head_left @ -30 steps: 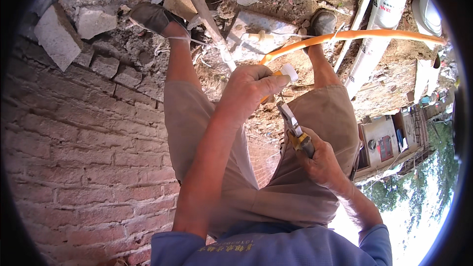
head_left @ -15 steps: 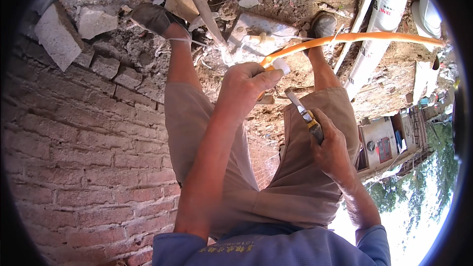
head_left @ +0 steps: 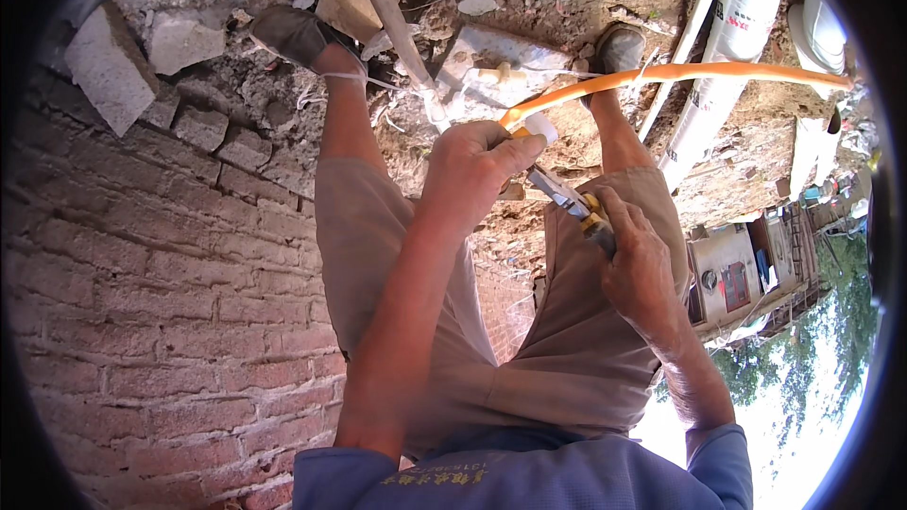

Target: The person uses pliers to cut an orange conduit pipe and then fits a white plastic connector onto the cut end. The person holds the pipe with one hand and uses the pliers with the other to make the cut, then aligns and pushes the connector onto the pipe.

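Note:
My left hand [head_left: 477, 165] is closed around the near end of an orange hose [head_left: 675, 71]. A short white cylindrical piece [head_left: 541, 129] sticks out past its thumb and fingers; how it joins the hose is hidden. In my right hand [head_left: 638, 250] is a pair of pliers [head_left: 576, 208] with yellow and dark handles. Their metal jaws point up and left and lie just below the left fingertips, close to the orange hose. Whether the jaws touch anything I cannot tell.
Rubble and a flat slab [head_left: 487, 52] lie between my feet. A wooden pole [head_left: 387, 9] slants down beside my left foot. Large white pipes [head_left: 732, 47] run at the right. A brick wall [head_left: 170, 293] fills the left, with broken concrete blocks [head_left: 113, 71] above it.
My right hand has brought the pliers a little left, so their jaws now lie beside the left fingers. The left hand has barely moved and keeps its hold.

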Demonstrator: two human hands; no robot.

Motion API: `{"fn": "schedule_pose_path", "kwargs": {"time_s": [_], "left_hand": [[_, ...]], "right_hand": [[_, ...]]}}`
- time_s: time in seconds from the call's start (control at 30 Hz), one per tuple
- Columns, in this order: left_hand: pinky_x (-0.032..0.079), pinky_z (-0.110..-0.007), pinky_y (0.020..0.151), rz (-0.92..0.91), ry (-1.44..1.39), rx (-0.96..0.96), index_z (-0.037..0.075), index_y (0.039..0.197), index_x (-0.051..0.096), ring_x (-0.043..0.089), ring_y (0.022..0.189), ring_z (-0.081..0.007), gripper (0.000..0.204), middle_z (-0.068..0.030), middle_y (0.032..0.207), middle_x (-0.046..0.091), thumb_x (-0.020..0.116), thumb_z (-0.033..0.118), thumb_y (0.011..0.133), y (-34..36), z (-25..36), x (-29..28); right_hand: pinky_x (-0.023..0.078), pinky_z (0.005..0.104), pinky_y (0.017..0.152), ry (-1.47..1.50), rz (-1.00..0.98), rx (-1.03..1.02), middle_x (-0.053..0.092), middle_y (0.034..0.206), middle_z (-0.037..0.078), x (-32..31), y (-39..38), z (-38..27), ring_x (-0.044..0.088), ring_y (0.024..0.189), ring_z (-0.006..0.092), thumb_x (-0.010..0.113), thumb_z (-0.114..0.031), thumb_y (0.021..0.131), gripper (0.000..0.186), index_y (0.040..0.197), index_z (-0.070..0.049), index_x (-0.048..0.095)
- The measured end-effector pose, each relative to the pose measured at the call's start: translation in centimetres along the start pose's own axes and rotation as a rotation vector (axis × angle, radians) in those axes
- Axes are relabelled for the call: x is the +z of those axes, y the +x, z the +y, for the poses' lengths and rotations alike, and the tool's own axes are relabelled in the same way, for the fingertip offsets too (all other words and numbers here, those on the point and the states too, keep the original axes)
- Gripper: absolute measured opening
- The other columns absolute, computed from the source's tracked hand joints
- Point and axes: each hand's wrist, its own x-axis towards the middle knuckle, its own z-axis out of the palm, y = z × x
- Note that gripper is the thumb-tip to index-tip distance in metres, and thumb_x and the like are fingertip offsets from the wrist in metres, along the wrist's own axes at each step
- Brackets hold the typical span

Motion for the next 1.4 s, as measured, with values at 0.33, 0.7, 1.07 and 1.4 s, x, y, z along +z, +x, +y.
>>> {"fn": "schedule_pose_path", "kwargs": {"time_s": [0.33, 0.7, 1.07, 1.4], "left_hand": [[0.057, -0.028, 0.053, 0.008, -0.061, -0.044, -0.006, 0.086, 0.071, 0.063, 0.064, -0.0114, 0.037, -0.0076, 0.073, 0.065, 0.077, 0.030, 0.087, -0.2, 0.7, 0.3], [0.052, -0.028, 0.050, 0.051, 0.036, -0.012, -0.005, 0.084, 0.072, 0.062, 0.062, -0.0109, 0.037, -0.0063, 0.069, 0.065, 0.077, 0.031, 0.086, 0.1, 0.0, 0.7], [0.038, -0.024, 0.059, 0.006, -0.179, -0.060, -0.003, 0.091, 0.073, 0.051, 0.065, -0.0059, 0.037, 0.0009, 0.072, 0.061, 0.077, 0.034, 0.087, 0.2, -0.4, 0.8], [0.033, -0.022, 0.050, -0.010, -0.308, -0.022, -0.001, 0.087, 0.072, 0.048, 0.055, -0.0042, 0.034, 0.0016, 0.068, 0.060, 0.077, 0.032, 0.087, 0.2, -0.2, 0.4]], "right_hand": [[0.043, 0.0489, 0.088, -0.236, -0.055, -0.029, 0.065, 0.114, 0.018, -0.9, 0.3, -0.5, 0.062, 0.103, 0.0378, 0.063, -0.005, 0.083, 0.057, 0.139, -0.008, 0.050], [0.047, 0.0522, 0.088, -0.096, -0.226, 0.067, 0.061, 0.111, 0.024, -2.5, 0.8, -1.1, 0.061, 0.103, 0.0438, 0.061, -0.002, 0.084, 0.051, 0.134, -0.006, 0.050], [0.048, 0.0515, 0.093, -0.016, -0.106, -0.101, 0.061, 0.117, 0.024, -1.1, 2.1, 1.6, 0.058, 0.111, 0.0454, 0.057, 0.005, 0.085, 0.047, 0.130, -0.004, 0.050], [0.051, 0.0501, 0.080, 0.038, -0.069, -0.256, 0.063, 0.109, 0.020, -0.5, 3.9, 3.6, 0.062, 0.099, 0.0435, 0.062, -0.002, 0.089, 0.036, 0.123, -0.006, 0.052]]}}
